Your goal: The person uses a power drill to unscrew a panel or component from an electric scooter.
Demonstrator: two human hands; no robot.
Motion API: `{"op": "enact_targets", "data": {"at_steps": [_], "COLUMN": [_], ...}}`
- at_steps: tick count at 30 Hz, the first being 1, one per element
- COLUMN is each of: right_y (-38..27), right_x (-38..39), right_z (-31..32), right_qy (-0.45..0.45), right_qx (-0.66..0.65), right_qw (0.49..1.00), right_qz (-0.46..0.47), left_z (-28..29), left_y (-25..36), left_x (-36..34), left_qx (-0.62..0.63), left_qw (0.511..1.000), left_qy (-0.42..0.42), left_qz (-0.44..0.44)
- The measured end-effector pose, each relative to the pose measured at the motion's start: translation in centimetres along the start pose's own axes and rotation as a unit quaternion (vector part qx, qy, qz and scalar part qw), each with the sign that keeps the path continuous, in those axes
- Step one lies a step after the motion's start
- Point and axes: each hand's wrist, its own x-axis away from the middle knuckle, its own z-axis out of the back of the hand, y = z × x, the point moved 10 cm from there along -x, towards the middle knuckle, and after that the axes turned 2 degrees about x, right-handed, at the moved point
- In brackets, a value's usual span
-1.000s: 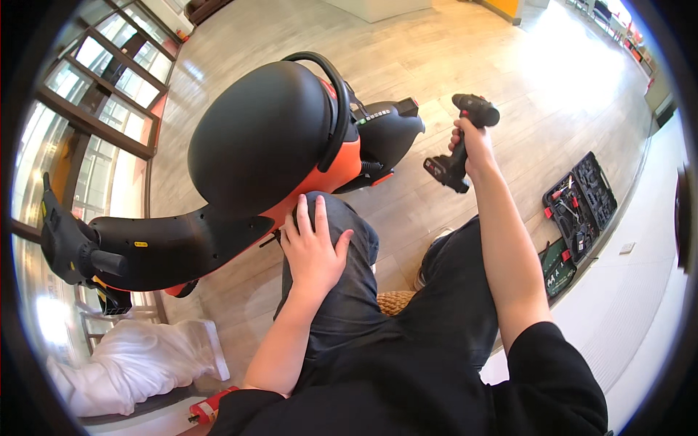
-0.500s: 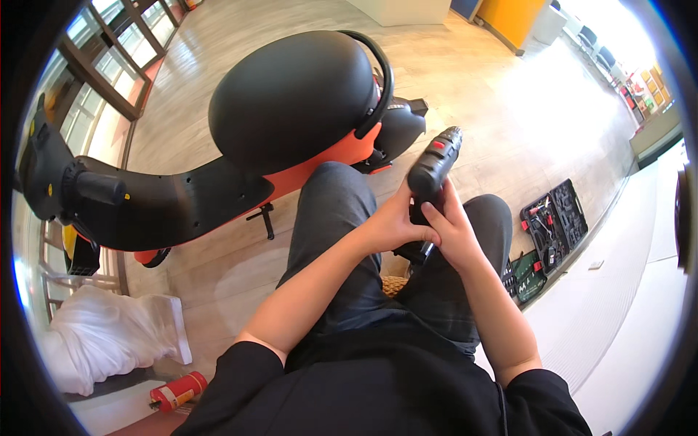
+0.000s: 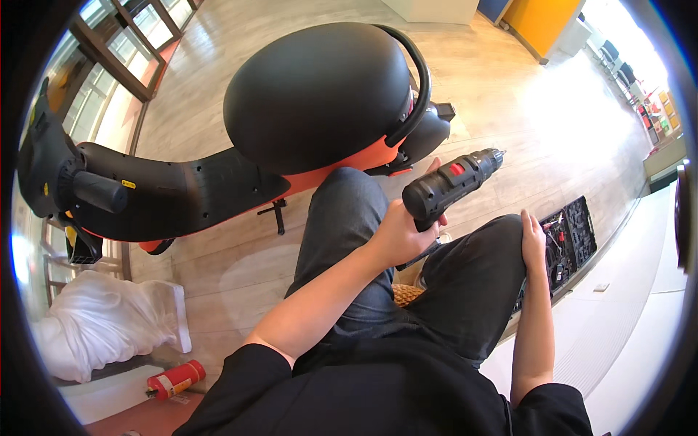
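Note:
A black cordless drill [image 3: 443, 190] with a red switch is gripped by its handle in my left hand [image 3: 401, 236], above my lap. Its chuck points to the far right, and a short bit tip shows there. The lower handle is partly hidden by my fingers. My right hand [image 3: 533, 243] lies against the outer side of my right knee, fingers stretched out and holding nothing. Just ahead of my left knee stands a scooter with a broad black seat [image 3: 316, 94], an orange body and a black footboard [image 3: 174, 192].
At my right an opened tool case [image 3: 578, 236] lies on the floor by a white panel [image 3: 618, 291]. To the lower left are a red fire extinguisher [image 3: 177, 379] and a white-covered object [image 3: 109, 320]. A woven stool edge [image 3: 406, 293] shows between my legs.
My right hand has left the drill and moved right to my knee. The drill, now in my left hand alone, has swung its chuck toward the right.

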Motion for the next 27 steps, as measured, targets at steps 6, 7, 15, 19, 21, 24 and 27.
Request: {"op": "enact_targets", "data": {"at_steps": [6,7,15,19,21,24,27], "right_y": [-6.7,-7.1,-15.0,-32.2,-35.5,-36.8,-37.1], "right_x": [5.5,6.5,20.8,30.4,32.5,34.2,35.6], "right_z": [-0.6,-0.8,-2.9,1.1,2.5,5.1,6.1], "right_qy": [0.047,0.051,-0.298,-0.468,-0.538,-0.396,-0.507], "right_qx": [0.152,0.162,0.273,-0.311,-0.342,-0.565,-0.520], "right_qw": [0.972,0.968,0.862,0.676,0.577,0.471,0.441], "right_qz": [0.175,0.183,0.306,0.477,0.510,0.550,0.528], "left_z": [0.8,1.2,2.2,3.3,4.3,3.0,2.0], "left_y": [0.2,-0.1,-1.7,-0.5,-0.2,-0.9,-0.6], "left_x": [0.6,0.7,0.1,0.3,0.5,-0.2,-0.2], "left_qx": [0.043,0.041,0.029,-0.050,-0.019,-0.007,-0.007], "left_qw": [0.999,0.998,0.993,0.990,0.991,0.993,0.997], "left_qy": [0.032,0.041,0.099,0.122,0.129,0.104,0.081], "left_qz": [0.006,0.012,0.049,0.058,0.038,0.049,0.010]}}
